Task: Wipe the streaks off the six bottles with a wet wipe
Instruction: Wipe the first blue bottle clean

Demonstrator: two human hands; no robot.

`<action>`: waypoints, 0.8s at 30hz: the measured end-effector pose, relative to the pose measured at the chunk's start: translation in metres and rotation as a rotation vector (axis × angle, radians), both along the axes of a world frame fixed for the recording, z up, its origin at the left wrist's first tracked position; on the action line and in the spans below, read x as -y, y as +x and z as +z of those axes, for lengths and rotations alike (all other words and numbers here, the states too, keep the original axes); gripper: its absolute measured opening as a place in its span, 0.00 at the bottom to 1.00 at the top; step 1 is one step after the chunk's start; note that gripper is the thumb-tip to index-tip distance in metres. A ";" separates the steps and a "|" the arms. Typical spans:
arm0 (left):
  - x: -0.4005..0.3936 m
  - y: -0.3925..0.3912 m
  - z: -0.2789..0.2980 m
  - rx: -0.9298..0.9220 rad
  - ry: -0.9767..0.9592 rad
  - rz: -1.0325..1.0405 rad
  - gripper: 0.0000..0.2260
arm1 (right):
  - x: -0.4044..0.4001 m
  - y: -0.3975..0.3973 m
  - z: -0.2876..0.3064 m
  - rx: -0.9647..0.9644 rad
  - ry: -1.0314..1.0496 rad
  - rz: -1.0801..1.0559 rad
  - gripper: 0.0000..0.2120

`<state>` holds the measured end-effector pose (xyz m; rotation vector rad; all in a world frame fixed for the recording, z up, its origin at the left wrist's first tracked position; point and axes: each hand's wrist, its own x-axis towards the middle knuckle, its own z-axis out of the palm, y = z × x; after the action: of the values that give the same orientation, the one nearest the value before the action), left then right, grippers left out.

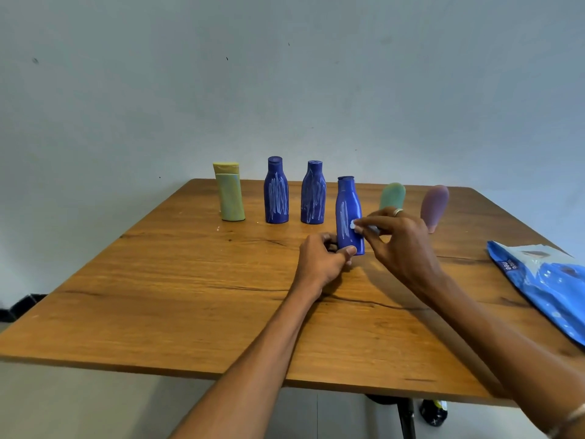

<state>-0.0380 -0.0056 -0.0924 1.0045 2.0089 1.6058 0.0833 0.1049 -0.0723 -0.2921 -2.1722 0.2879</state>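
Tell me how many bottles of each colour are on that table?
Blue bottles: 3, two standing in the row and one gripped by the left hand while the right hand wipes it
Yellow bottle: 1
Green bottle: 1
Pink bottle: 1
Total: 6

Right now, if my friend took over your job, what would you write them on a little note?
Left hand holds the base of the near blue bottle. Right hand pinches a small wet wipe against its side. Its right side looks clean; white streaks remain on its left. The two blue bottles behind are fully streaked. Yellow, green and pink bottles: cannot tell. Wipe pack lies at the right.
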 end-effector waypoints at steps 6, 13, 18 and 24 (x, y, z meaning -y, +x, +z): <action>0.000 -0.003 -0.001 0.067 0.050 -0.011 0.10 | 0.004 0.011 -0.022 0.006 0.024 0.081 0.07; 0.003 -0.002 0.001 0.097 0.081 -0.025 0.08 | 0.003 0.014 -0.023 -0.007 0.003 0.088 0.08; 0.004 -0.001 0.000 -0.042 0.035 -0.037 0.13 | 0.012 0.014 -0.021 -0.012 -0.013 0.078 0.11; 0.002 0.008 0.003 -0.132 -0.020 -0.055 0.11 | 0.019 0.011 -0.020 -0.067 -0.042 0.028 0.18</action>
<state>-0.0300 -0.0078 -0.0891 1.1763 2.0591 1.5240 0.0947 0.0858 -0.0922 -0.2720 -2.1080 0.3553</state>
